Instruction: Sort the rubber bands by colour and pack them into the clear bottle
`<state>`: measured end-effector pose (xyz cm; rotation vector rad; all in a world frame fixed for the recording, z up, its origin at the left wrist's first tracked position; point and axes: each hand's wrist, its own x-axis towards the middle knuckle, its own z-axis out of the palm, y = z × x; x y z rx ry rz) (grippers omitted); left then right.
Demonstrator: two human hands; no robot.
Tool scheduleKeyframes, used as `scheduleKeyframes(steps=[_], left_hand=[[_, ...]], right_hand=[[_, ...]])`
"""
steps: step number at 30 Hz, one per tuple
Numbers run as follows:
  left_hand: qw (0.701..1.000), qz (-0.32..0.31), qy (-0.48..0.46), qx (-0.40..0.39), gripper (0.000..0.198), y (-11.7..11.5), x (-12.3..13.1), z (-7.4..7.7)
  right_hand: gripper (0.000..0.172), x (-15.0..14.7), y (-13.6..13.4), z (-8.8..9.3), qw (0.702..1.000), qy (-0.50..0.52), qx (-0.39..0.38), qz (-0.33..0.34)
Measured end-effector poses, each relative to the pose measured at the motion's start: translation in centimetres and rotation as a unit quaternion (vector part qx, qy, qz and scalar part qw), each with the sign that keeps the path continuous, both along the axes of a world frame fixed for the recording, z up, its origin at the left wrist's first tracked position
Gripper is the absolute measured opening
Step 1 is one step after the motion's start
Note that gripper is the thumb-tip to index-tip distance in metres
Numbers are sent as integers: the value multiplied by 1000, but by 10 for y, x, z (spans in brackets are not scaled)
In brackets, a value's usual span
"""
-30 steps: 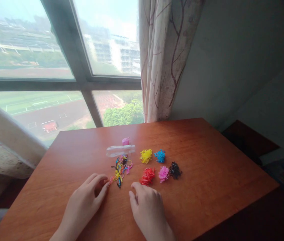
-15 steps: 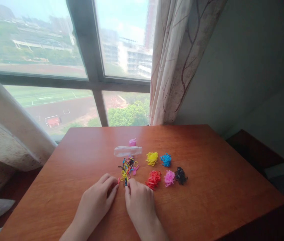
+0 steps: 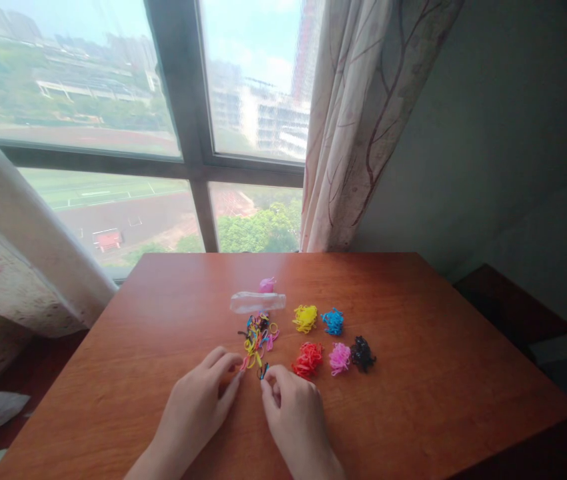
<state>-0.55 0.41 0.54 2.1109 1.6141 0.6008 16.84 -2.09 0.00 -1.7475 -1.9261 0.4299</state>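
Note:
A mixed pile of small coloured rubber bands (image 3: pixel 258 339) lies on the wooden table (image 3: pixel 438 373). To its right sit sorted heaps: yellow (image 3: pixel 305 317), blue (image 3: pixel 333 321), red (image 3: pixel 307 359), pink (image 3: pixel 339 357) and black (image 3: pixel 362 353). My right hand (image 3: pixel 291 413) is curled just below the mixed pile, its thumb and forefinger pinched on a small dark-blue band (image 3: pixel 263 371). My left hand (image 3: pixel 198 407) rests on the table beside it, fingers loosely bent, fingertips touching the pile's near edge.
A clear plastic bottle (image 3: pixel 257 303) lies on its side behind the mixed pile, with a pink cap (image 3: pixel 266 285) beyond it. Window and curtains (image 3: pixel 363 120) stand behind the table. A dark lower surface (image 3: pixel 508 307) is at the right.
My right hand moved left from the red heap to the mixed pile and pinched a band there. The left hand stayed nearly put. The camera shifted, so the table sits a little to the right.

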Motion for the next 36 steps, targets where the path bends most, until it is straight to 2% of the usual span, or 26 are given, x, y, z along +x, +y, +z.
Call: scheduleKeyframes(steps=[4, 10, 19, 25, 32, 36], left_hand=[[996, -31, -87, -3, 19, -4, 8, 2], [986, -20, -154, -60, 21, -3, 16, 5], [989, 14, -135, -50, 18, 0, 7, 3], [991, 13, -128, -47, 18, 0, 5, 3], [993, -5, -117, -26, 14, 1, 5, 4], [993, -10, -115, -24, 15, 2, 2, 1]], right_hand=[[14, 0, -2, -4, 998, 56, 24, 14], [15, -5, -5, -7, 996, 80, 29, 26], [16, 2, -5, -1, 1000, -11, 4, 0], [12, 0, -1, 6, 996, -85, -34, -17], [16, -16, 3, 0, 995, -97, -34, -3], [16, -2, -2, 0, 998, -58, 3, -15]])
